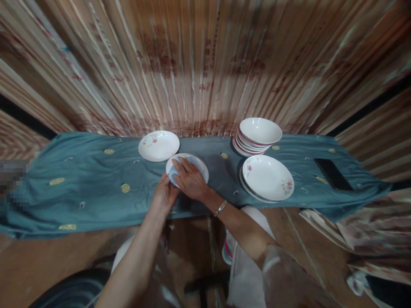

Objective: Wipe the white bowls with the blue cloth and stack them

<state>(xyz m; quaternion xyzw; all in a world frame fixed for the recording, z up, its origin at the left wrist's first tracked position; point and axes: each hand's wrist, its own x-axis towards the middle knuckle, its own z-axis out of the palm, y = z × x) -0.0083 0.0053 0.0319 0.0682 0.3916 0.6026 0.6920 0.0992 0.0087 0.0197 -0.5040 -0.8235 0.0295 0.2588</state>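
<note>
Near the front of the table, my left hand [165, 191] grips the lower left rim of a white plate [203, 167]. My right hand [190, 178] presses a light blue cloth [174, 172] flat against the plate's face, covering much of it. Just behind and to the left lies another white plate [158, 146] with a small flower print. Off to the right sits a short stack of flowered white plates [267, 177], and behind that a stack of white bowls [260, 130] with red rims.
A teal patterned cloth [96, 184] covers the narrow table. A black phone [333, 174] lies toward its right end. Pleated curtains [199, 68] hang close behind the table. A dark round tub-like object [73, 291] is on the floor at lower left.
</note>
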